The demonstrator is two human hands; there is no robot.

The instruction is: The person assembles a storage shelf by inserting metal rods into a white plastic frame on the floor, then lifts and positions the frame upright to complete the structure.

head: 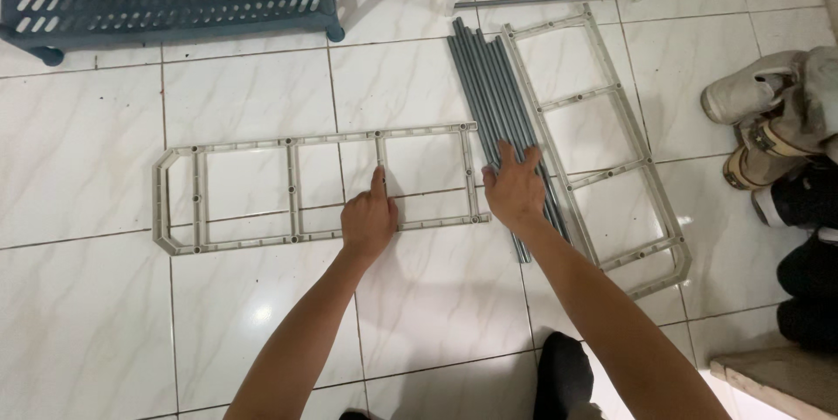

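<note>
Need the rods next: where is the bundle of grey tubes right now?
In the head view, the grey tubes lie on the floor right of centre, between the two grey frames, under the right hand.

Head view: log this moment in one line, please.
left hand: on flat grey frame | right hand: on grey rod bundle | second frame: right of rods, on floor

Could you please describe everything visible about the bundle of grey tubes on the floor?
The bundle of grey tubes is several long, slim, dark grey rods, plastic or metal by look, lying side by side flat on the white tiled floor, between two pale frames. The right hand rests on their lower part, fingers spread.
</note>
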